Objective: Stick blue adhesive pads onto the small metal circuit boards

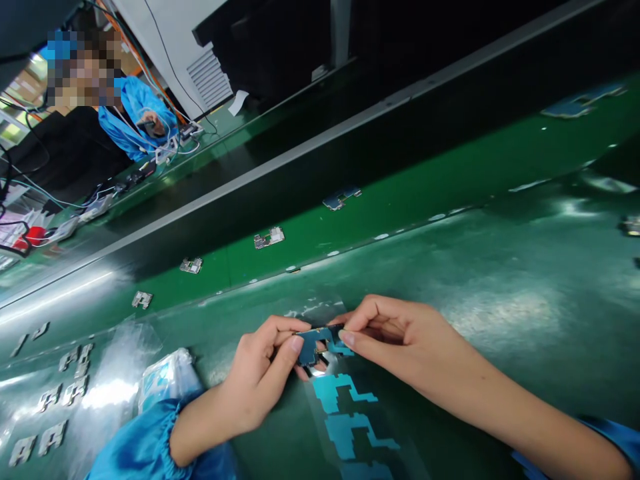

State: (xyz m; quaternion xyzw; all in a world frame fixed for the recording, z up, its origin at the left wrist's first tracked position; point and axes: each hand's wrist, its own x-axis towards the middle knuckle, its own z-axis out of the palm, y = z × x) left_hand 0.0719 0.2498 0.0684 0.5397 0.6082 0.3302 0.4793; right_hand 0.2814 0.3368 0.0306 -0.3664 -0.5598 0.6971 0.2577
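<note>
A blue circuit board (311,345) is held up between my two hands, above the bench. My left hand (260,370) pinches its left end between thumb and fingers. At the board's right end, my right hand (387,330) has thumb and forefinger closed on its edge. Just below lies a clear sheet with blue cut-out film stickers (345,430), shaped much like the board. Part of the board's right side is covered by my right fingertips.
Circuit boards (269,238) lie spaced along the green conveyor belt (425,193) beyond the bench. Several small metal-coloured boards (53,437) and a plastic bag (167,380) lie at left. Across the line sits a person in a blue sleeve (145,110).
</note>
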